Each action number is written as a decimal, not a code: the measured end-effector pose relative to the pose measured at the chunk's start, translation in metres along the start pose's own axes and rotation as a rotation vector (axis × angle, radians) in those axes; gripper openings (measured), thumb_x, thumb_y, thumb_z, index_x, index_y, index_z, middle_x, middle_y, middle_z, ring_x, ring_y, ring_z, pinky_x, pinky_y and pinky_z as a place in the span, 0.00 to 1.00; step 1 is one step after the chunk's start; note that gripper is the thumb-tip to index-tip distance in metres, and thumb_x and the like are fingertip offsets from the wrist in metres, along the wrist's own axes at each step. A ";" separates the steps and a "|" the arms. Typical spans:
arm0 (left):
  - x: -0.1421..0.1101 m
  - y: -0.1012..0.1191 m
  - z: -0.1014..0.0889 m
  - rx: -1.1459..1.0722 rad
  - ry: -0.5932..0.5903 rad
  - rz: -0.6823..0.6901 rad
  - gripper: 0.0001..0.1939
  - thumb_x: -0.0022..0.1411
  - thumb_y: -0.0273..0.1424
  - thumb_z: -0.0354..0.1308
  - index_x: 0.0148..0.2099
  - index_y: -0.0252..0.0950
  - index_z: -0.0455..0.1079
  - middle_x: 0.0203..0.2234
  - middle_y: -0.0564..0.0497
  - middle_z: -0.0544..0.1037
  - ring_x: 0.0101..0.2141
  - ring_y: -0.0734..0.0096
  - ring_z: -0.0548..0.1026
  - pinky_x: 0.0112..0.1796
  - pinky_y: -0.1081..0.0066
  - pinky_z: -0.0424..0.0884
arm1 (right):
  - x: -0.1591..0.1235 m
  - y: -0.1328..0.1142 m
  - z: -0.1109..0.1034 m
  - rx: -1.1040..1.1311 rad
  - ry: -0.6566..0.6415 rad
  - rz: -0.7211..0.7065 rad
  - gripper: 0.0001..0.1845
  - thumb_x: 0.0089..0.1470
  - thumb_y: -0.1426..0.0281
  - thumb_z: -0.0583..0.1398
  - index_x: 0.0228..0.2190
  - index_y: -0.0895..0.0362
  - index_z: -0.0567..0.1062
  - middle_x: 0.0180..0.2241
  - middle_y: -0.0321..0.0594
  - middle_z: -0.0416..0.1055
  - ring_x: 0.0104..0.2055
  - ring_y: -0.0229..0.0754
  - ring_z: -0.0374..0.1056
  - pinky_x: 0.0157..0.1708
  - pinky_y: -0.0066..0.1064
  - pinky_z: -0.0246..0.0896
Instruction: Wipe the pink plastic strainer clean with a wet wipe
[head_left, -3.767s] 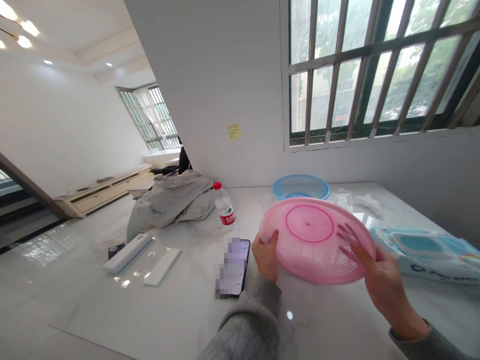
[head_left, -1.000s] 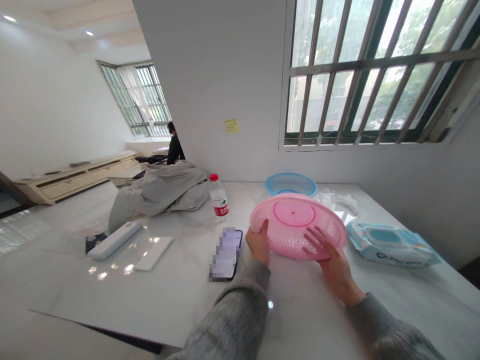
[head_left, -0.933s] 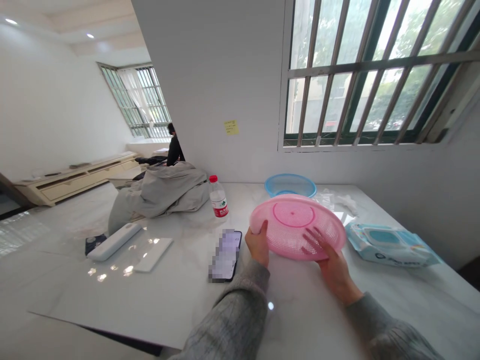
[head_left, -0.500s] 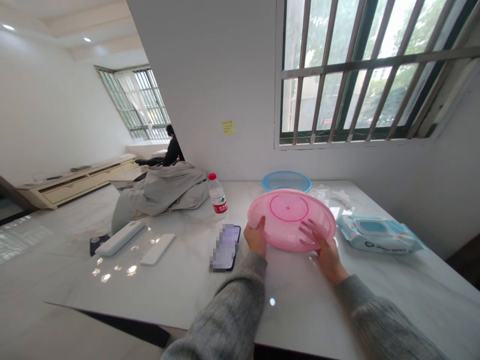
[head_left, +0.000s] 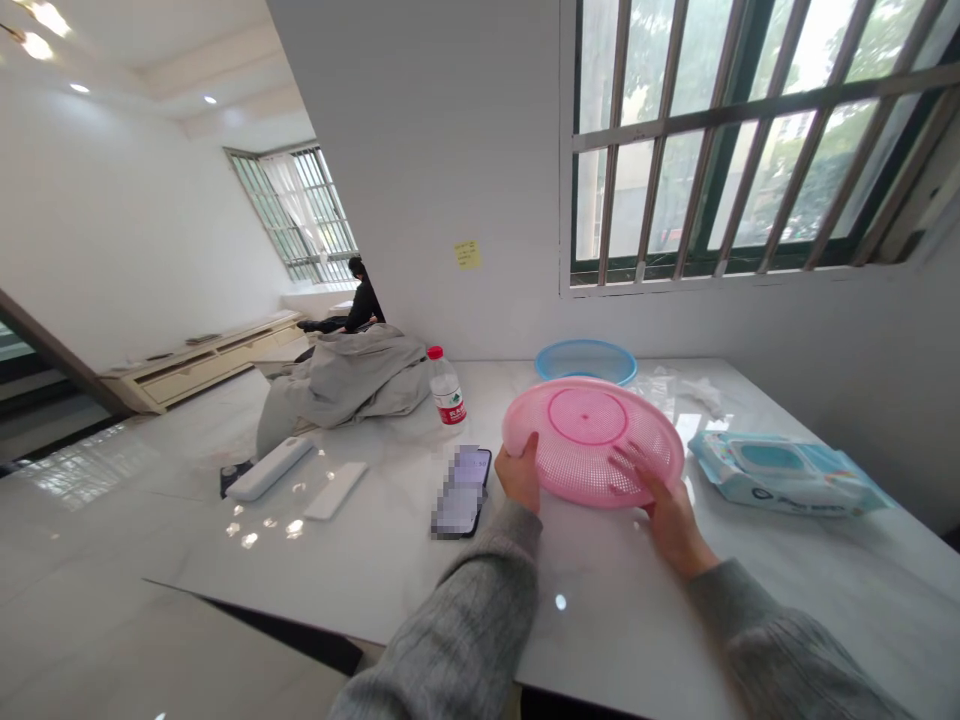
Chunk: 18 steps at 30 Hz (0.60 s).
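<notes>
A round pink plastic mesh basket (head_left: 581, 440) is tilted above the white table, its flat ringed base facing me. My left hand (head_left: 519, 474) grips its near left rim, the thumb lying over the edge. On the right side my right hand (head_left: 671, 515) holds the rim, with fingers spread behind the mesh and showing faintly through it. Behind the pink basket stands a blue basket (head_left: 586, 362), partly covered by it. A phone (head_left: 463, 490) lies flat just left of my left hand.
A red-capped bottle (head_left: 448, 390) stands beside a grey cloth (head_left: 352, 375). The wipes pack (head_left: 787, 475) lies right, in front of crumpled clear plastic (head_left: 694, 393). Two white flat objects, one a longer case (head_left: 271, 470), are at left. A person (head_left: 364, 300) sits far back.
The view has swung slightly left, so everything appears shifted right. Both hands keep their hold on the pink basket, whose tilt looks nearly the same.
</notes>
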<state>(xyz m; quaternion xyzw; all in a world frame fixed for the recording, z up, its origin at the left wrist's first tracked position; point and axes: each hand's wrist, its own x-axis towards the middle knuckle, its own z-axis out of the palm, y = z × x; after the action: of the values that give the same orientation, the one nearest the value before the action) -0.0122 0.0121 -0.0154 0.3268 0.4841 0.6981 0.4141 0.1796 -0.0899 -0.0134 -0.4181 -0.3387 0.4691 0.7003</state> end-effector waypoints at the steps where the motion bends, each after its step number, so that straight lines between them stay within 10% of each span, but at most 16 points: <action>1: 0.000 0.001 -0.001 -0.002 0.002 -0.002 0.25 0.47 0.43 0.78 0.41 0.29 0.83 0.35 0.40 0.86 0.34 0.60 0.83 0.37 0.64 0.78 | 0.000 -0.001 0.001 0.005 -0.007 0.005 0.27 0.57 0.53 0.71 0.55 0.48 0.81 0.61 0.47 0.78 0.66 0.64 0.71 0.45 0.50 0.81; 14: -0.003 0.005 0.002 0.023 -0.030 -0.011 0.24 0.50 0.42 0.77 0.42 0.29 0.83 0.35 0.40 0.86 0.35 0.59 0.83 0.38 0.64 0.78 | 0.002 -0.019 -0.008 -0.312 0.073 -0.141 0.30 0.53 0.49 0.72 0.53 0.51 0.84 0.54 0.49 0.82 0.66 0.66 0.70 0.60 0.57 0.72; 18: -0.003 0.009 0.006 0.050 -0.062 0.020 0.20 0.51 0.42 0.75 0.40 0.30 0.83 0.33 0.42 0.86 0.34 0.61 0.82 0.37 0.65 0.77 | 0.005 -0.021 -0.013 -0.206 0.105 -0.095 0.30 0.54 0.50 0.72 0.55 0.47 0.82 0.55 0.46 0.82 0.56 0.65 0.78 0.46 0.56 0.82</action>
<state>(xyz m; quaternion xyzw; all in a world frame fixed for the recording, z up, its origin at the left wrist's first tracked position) -0.0080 0.0103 -0.0055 0.3634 0.4852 0.6793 0.4137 0.2004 -0.0928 0.0004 -0.4954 -0.3671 0.3757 0.6918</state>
